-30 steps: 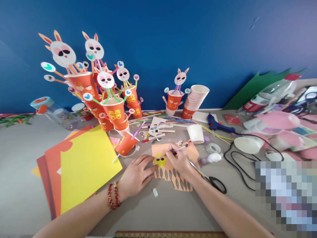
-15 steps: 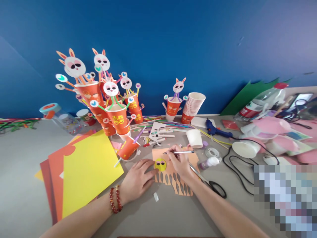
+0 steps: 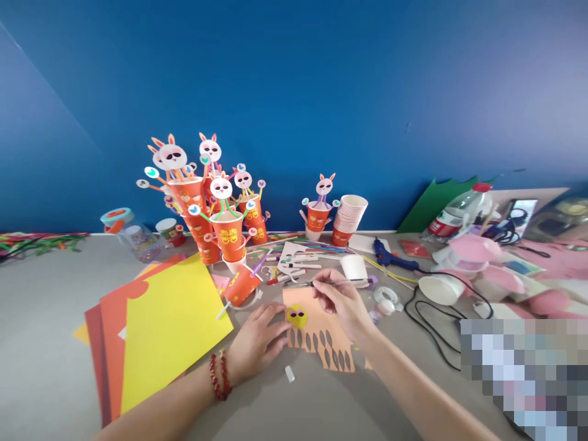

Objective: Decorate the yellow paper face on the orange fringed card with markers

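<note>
My right hand (image 3: pixel 342 300) grips a pen (image 3: pixel 346 282) in a pinch, its tip pointing left near the top edge of an orange paper sheet (image 3: pixel 324 315). Dark leaf-shaped openings run along the sheet's lower part. On its left side lies a yellow paper circle (image 3: pixel 297 316) with two dark eyes on pink patches. My left hand (image 3: pixel 260 340) rests with fingers spread at the sheet's left edge, fingertips close to the circle. Red beads circle the left wrist. A small white scrap (image 3: pixel 289 373) lies below the sheet.
Red paper cups with rabbit faces (image 3: pixel 228 236) stand at the back left, beside yellow paper (image 3: pixel 179 331). Farther right are stacked cups (image 3: pixel 351 217), a blue glue gun (image 3: pixel 392 256), a tape roll (image 3: pixel 386 299), a black cable (image 3: pixel 429 327) and a plastic bottle (image 3: pixel 454 214).
My right hand and pen have risen away from the orange sheet, toward its top edge. My right forearm now covers the scissors. The view has tilted up slightly; my left hand stays by the sheet.
</note>
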Available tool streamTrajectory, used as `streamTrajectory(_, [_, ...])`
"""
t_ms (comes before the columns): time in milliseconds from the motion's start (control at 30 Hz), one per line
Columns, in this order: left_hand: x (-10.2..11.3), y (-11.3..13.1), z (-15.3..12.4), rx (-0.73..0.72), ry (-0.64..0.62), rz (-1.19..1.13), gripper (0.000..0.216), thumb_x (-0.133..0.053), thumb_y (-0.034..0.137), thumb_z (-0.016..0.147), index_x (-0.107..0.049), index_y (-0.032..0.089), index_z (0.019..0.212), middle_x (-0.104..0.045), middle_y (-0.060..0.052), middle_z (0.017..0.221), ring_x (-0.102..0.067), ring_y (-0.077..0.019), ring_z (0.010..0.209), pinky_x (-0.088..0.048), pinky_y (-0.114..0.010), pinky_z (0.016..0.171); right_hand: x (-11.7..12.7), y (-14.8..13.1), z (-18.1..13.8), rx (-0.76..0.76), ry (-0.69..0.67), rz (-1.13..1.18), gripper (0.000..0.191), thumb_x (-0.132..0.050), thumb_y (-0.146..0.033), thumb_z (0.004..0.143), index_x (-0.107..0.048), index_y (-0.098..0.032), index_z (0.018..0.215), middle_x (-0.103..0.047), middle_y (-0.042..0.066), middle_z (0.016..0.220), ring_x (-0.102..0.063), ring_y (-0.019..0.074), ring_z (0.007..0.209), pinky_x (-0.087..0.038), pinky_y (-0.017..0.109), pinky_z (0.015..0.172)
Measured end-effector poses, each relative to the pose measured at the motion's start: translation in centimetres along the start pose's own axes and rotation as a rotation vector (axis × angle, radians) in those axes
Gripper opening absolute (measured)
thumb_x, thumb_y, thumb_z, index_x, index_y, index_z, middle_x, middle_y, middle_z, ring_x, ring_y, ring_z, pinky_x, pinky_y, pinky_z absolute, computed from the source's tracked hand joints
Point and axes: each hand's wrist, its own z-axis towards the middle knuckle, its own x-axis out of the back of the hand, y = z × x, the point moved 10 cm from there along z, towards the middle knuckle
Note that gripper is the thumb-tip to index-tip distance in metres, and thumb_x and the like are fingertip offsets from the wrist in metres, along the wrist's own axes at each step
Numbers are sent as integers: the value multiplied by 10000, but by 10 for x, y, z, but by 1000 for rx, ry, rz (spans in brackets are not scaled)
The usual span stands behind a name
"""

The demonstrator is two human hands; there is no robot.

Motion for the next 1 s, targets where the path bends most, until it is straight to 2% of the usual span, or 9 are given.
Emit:
streamTrajectory(133, [12,-3,2,9,99,-49,155,-536,137,959,-676,198,983,-616,-95,1255,-554,-247,1223,-488,-422,1040,2,1,-23,62,-69,-227,205,-732,-385,794,-651,-199,823,-639,5,691,-535,132,609,-409,245,542])
streamTrajectory(233, [14,-6,2,29,125,-62,149,-530,135,962,-665,184,921,-632,-89,1185,-584,-229,1137,-504,-400,992,9,20,-41,51,-98,-285,152,-694,-349,814,-670,-206,860,-662,22,729,-557,150,621,-427,257,532])
streamTrajectory(367, [6,2,3,0,86,-47,188,-508,140,977,-683,194,1018,-646,-80,1141,-591,-219,1091,-512,-384,962,19,47,-54,-49,-72,-232,160,-664,-368,833,-609,-219,855,-652,4,676,-530,132,534,-397,239,489])
streamTrajectory(467, [-1,10,3,-45,62,22,250,-500,143,974,-678,201,1141,-646,-94,1171,-578,-243,1124,-513,-408,978,21,54,-50,-55,-50,-219,182,-666,-382,831,-570,-228,852,-644,-13,644,-518,124,491,-383,230,463])
streamTrajectory(600, [-9,14,1,-65,4,86,270,-515,179,976,-659,191,1204,-647,-110,1204,-570,-264,1150,-510,-439,1013,20,53,-37,3,-17,-284,144,-643,-333,839,-538,-235,839,-625,-33,622,-520,124,472,-393,238,467])
streamTrajectory(800, [-19,16,0,-56,-103,126,290,-544,243,975,-634,187,1245,-627,-127,1241,-558,-294,1174,-522,-476,1005,5,45,-24,151,-19,-391,73,-590,-253,849,-538,-236,802,-604,-29,693,-640,163,615,-475,273,593])
streamTrajectory(1000, [-27,13,0,-26,-184,137,319,-570,292,983,-608,182,1280,-613,-123,1276,-553,-303,1186,-521,-478,1004,4,57,-23,203,40,-381,172,-561,-248,821,-462,-237,680,-446,-61,587,-451,119,519,-345,233,505])
